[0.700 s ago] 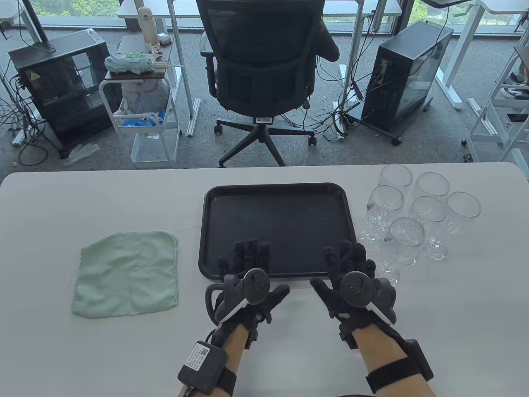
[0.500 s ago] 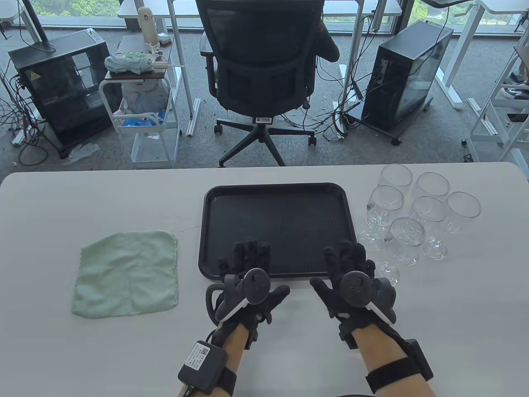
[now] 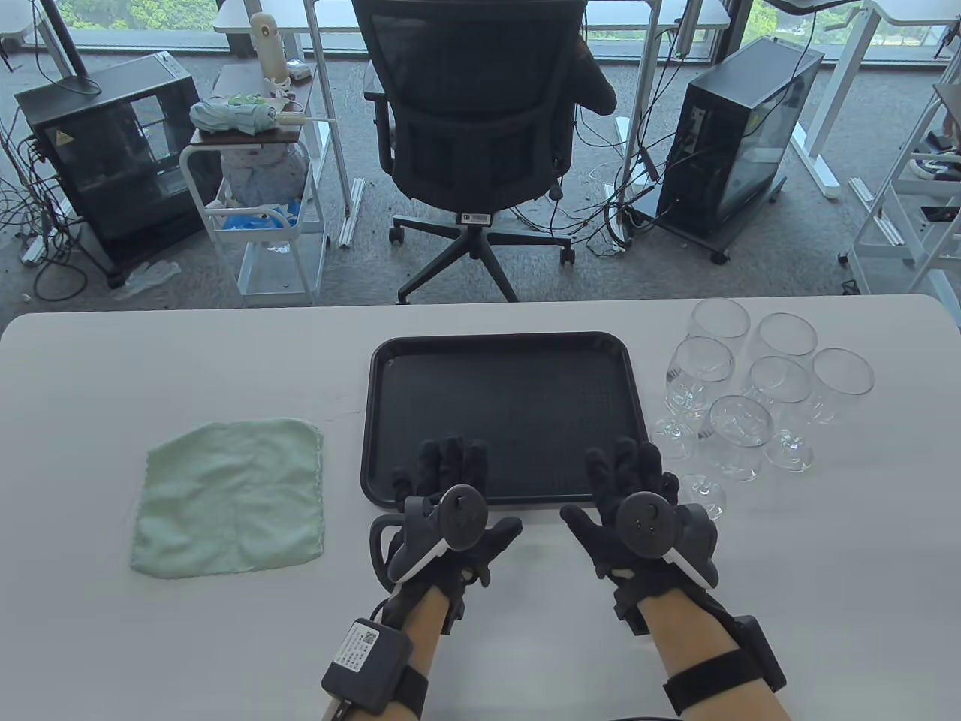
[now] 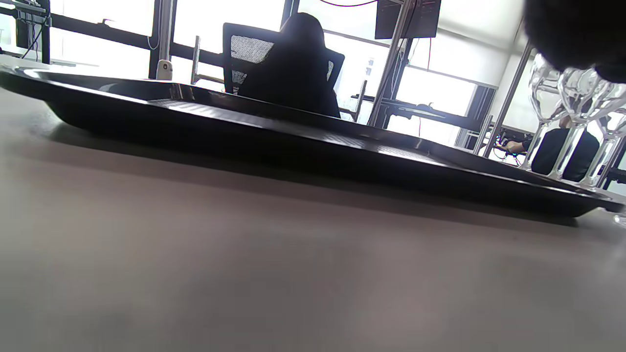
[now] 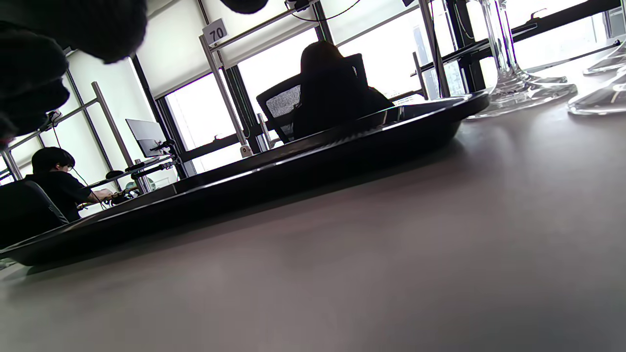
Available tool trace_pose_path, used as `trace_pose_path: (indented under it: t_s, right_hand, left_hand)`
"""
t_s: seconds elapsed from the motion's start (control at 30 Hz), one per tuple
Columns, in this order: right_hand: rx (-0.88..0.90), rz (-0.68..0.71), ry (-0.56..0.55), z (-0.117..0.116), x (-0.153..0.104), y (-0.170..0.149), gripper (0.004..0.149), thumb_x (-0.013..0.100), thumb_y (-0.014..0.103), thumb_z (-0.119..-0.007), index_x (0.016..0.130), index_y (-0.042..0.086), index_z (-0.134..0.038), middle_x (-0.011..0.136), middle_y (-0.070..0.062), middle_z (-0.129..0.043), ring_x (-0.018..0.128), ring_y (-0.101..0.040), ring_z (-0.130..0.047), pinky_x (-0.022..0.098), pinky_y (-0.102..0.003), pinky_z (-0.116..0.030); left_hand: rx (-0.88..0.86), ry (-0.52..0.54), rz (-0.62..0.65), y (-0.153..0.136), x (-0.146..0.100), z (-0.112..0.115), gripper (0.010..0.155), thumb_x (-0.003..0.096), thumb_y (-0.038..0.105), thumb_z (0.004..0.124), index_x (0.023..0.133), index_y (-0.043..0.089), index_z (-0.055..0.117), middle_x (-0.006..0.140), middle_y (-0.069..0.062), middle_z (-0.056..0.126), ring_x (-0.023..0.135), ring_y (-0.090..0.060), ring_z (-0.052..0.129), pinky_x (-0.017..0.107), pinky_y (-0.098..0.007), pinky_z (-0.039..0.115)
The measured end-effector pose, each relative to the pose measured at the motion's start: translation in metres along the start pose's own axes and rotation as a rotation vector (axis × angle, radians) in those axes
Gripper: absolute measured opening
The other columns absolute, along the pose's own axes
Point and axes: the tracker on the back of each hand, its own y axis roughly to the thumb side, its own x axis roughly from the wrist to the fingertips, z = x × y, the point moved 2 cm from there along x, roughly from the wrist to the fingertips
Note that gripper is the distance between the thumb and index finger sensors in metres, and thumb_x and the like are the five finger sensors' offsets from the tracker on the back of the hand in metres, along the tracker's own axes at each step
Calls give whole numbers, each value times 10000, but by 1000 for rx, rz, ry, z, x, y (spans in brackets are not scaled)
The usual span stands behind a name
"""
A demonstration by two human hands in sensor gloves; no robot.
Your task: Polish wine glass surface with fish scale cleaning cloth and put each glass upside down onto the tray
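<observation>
A black tray [image 3: 504, 353] lies in the middle of the white table, with nothing on it. A pale green cloth [image 3: 231, 497] lies flat to its left. Several clear wine glasses [image 3: 739, 424] stand upright in a cluster right of the tray. My left hand [image 3: 443, 469] and right hand [image 3: 631, 467] rest palm down at the tray's near edge, fingers straight over the rim, holding nothing. In the left wrist view the tray [image 4: 274, 146] fills the middle and the glasses [image 4: 572, 112] show at the right. The right wrist view shows the tray [image 5: 274, 181] and a glass foot [image 5: 518, 93].
The table's far edge [image 3: 480, 304] borders an office chair [image 3: 473, 113] and floor clutter. A person [image 5: 58, 186] sits at a distant desk. Bare table top lies between the cloth and the tray and in front of my hands.
Both hands have shifted very slightly left; nothing else moved.
</observation>
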Motion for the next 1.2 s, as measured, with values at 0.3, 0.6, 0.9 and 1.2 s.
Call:
trace_pose_path:
  t_s: [0.3, 0.6, 0.9, 1.2]
  right_hand:
    - [38, 5, 2, 2, -2, 3, 798, 509, 702, -693, 1126, 352, -329, 1186, -111, -191, 1039, -409, -76, 703, -693, -281]
    - [38, 1, 53, -5, -1, 5, 795, 512, 705, -688, 1128, 352, -330, 1186, -118, -192, 1038, -411, -74, 703, -693, -281]
    - [10, -20, 103, -10, 0, 6, 787, 518, 699, -686, 1134, 339, -355, 1182, -127, -167, 1025, -414, -41, 699, -692, -259]
    - [-46, -23, 100, -7, -1, 11, 784, 519, 696, -686, 1136, 339, -359, 1183, -125, -160, 1024, -412, -32, 699, -693, -253]
  left_hand:
    - [-78, -1, -171, -42, 18, -18, 1029, 400, 766, 789, 1063, 399, 92, 1207, 56, 71, 1159, -287, 64, 787, -704, 125]
    - [-9, -70, -514, -171, 35, -41, 1036, 384, 770, 794, 1063, 410, 100, 1201, 70, 47, 1153, -270, 25, 787, -697, 91]
    - [-285, -220, -749, -275, 20, -13, 1129, 302, 895, 742, 1071, 428, 60, 1172, 64, -74, 1092, -325, -133, 664, -760, -16]
    - [-357, -495, -807, -289, 20, 13, 1085, 373, 855, 741, 1000, 451, -47, 1048, 86, -251, 923, -310, -322, 554, -738, -87]
